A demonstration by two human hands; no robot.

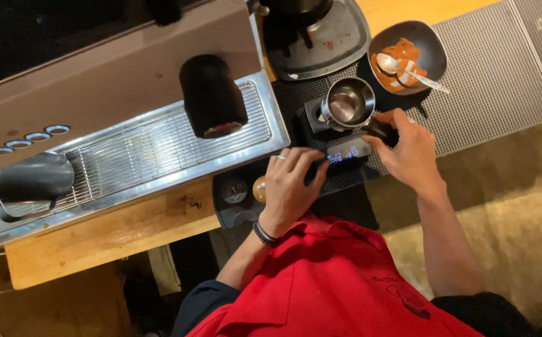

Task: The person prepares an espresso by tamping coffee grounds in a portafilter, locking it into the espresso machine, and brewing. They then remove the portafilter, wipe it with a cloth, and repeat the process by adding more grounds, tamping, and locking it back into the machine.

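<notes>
Wooden counter (96, 240) runs across the lower left, carrying a steel espresso machine whose ribbed drip tray (158, 146) takes up most of that side. At the far left of the tray a dark milk pitcher (30, 181) lies on its side, and above it a row of small round buttons (18, 142) lines the machine's front. Further right a black group head (211, 95) hangs over the grate.

Just past the tray's corner sits a dark mat with a round dial (234, 190) and a wooden tamper knob (259, 188) — the left hand (290, 184) lies right beside that knob, fingers spread loosely and flat, fingertips touching the near edge of a small black scale (346, 151) whose display glows blue. It grips nothing; a ring and a beaded wristband show on it.

On the scale rests a steel portafilter basket (348, 103), empty and shiny inside. The right hand (408, 153) is curled around the portafilter's black handle (383, 130), thumb and fingers closed on it, holding the basket level over the platform.

Behind, a dark grinder tray (324, 43) sits at the top, and to the right a grey bowl (427, 43) holds an orange cloth and a spoon (408, 70) — all on a grey ribbed mat (496, 81).
</notes>
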